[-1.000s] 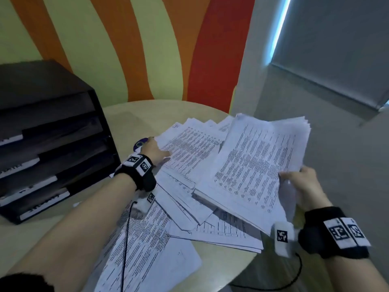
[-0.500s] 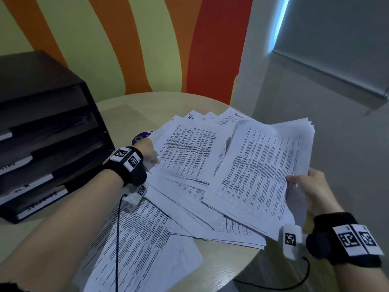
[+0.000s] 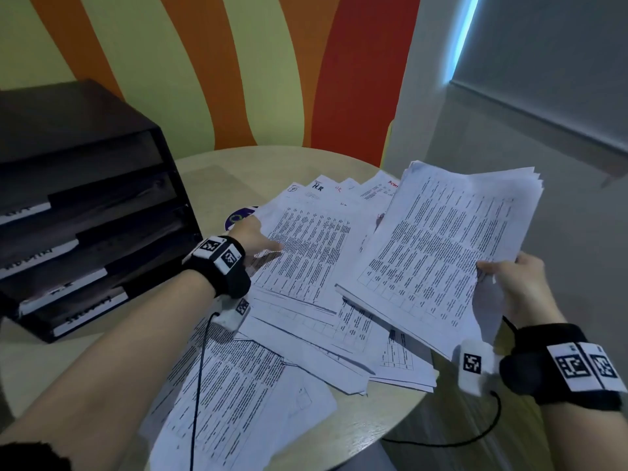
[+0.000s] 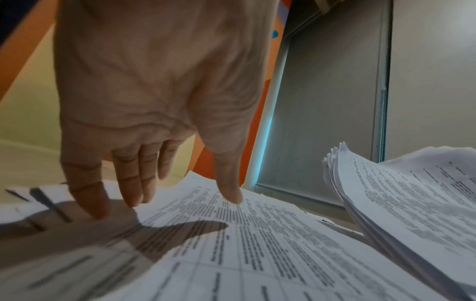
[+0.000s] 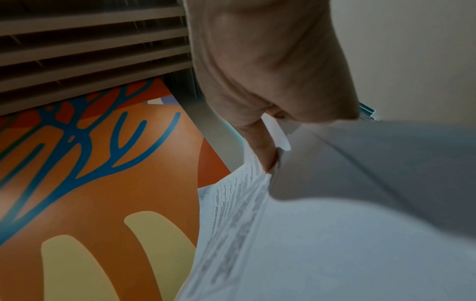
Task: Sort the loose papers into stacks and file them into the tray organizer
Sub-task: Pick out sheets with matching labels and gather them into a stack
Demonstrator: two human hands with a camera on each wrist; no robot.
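Observation:
Loose printed papers (image 3: 306, 266) lie fanned across the round table (image 3: 238, 171); some carry handwritten labels at the top. My left hand (image 3: 253, 232) rests on the pile's left side. In the left wrist view the left hand (image 4: 180, 201) has straight fingers. Its thumb lies on the top sheet (image 4: 257, 244) and the other fingertips touch at that sheet's left edge. My right hand (image 3: 509, 277) grips the near right corner of a thick stack (image 3: 441, 253), held tilted above the pile. The right wrist view shows the thumb (image 5: 265, 150) pinching that stack (image 5: 244, 224). The dark tray organizer (image 3: 85, 215) stands at the left.
The organizer has several labelled shelves facing me. A round purple object (image 3: 238, 215) peeks out from under the papers beside my left hand. Some sheets overhang the table's near right edge (image 3: 390, 433). A striped wall stands behind the table, and grey floor lies to the right.
The held stack has shifted a little to the right and up, uncovering more of the pile. My left thumb has slid further onto the top sheet.

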